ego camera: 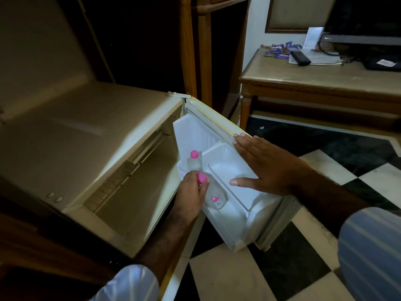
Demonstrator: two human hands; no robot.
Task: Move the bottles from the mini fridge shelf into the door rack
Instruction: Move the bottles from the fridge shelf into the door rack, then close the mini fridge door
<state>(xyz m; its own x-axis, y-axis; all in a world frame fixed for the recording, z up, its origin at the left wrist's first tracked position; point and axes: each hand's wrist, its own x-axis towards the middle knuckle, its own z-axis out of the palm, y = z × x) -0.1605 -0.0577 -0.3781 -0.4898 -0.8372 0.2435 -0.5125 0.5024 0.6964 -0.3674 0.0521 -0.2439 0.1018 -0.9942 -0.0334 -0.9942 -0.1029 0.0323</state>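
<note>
Door rack: one pink-capped bottle upright at far end. Left hand grips second bottle near its cap, long axis tilted, base apparently inside rack. Right hand flat, fingers spread, on fridge door.

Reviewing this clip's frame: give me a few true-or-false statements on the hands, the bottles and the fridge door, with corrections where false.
1. The left hand grips a pink-capped bottle at its neck. True.
2. The right hand holds a bottle. False: it lies flat and open on the fridge door.
3. A second pink-capped bottle stands upright in the door rack. True.
4. The fridge door is shut. False: it stands open.
5. A remote lies on the side table. True.
</note>
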